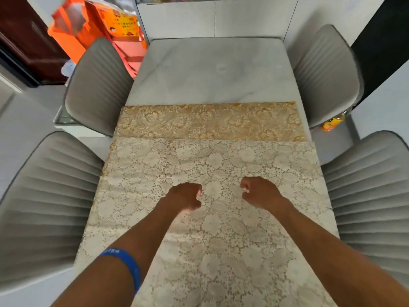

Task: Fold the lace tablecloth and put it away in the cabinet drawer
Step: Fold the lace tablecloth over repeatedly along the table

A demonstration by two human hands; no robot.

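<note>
While hands (221, 193) hover, tablecloth (212, 165) covers table (210, 69).

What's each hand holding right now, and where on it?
Cannot be told. Left hand and right hand are both curled over the middle of the lace tablecloth; a pinch on the lace isn't visible.

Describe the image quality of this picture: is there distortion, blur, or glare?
Head view: wide-angle distortion bows the grey ribbed chairs outward; the glossy grey marble table shows soft reflections; the orange boxes at the corner are blurred; the cream lace tablecloth is evenly lit.
</note>
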